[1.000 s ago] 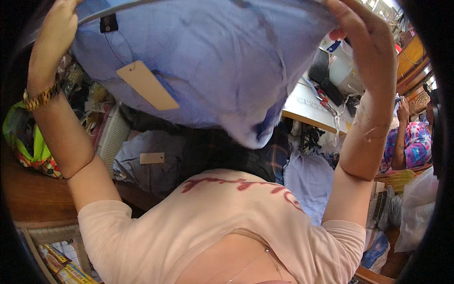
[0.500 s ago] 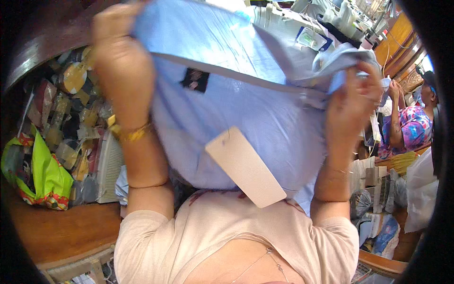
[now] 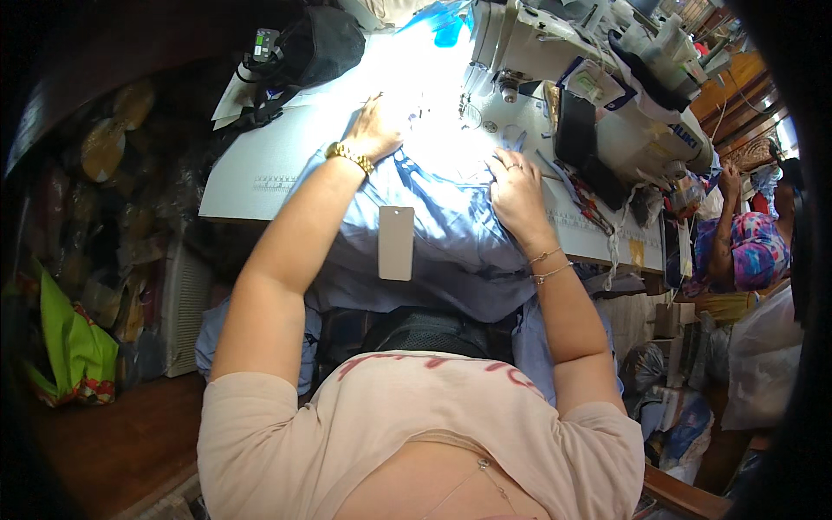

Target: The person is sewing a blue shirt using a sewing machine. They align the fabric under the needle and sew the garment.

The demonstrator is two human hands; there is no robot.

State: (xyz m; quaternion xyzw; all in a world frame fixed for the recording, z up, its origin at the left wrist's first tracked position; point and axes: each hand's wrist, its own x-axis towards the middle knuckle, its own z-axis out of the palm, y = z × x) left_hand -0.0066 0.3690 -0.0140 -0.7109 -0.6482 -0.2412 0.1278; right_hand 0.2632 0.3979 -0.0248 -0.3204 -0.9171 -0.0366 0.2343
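A light blue shirt (image 3: 442,217) lies over the front edge of the white sewing table and hangs down toward my lap. A blank pale tag (image 3: 396,244) with a small hole rests on its front. My left hand (image 3: 378,130), with a gold watch at the wrist, grips the far left part of the cloth; glare washes out its fingertips. On the right, my right hand (image 3: 520,186) pinches the shirt's edge between thumb and fingers. Just beyond both hands stands a white sewing machine (image 3: 555,43), its needle area lost in bright light.
A black bag (image 3: 325,48) sits at the table's far left. Scissors (image 3: 589,206) and a dark case (image 3: 575,126) lie right of the machine. A green bag (image 3: 74,351) stands at lower left. Another person (image 3: 741,238) in a colourful top is at far right.
Both hands have lowered the shirt from in front of me onto the sewing table, under the lamp's light. The machine and tabletop, hidden behind the cloth before, now show.
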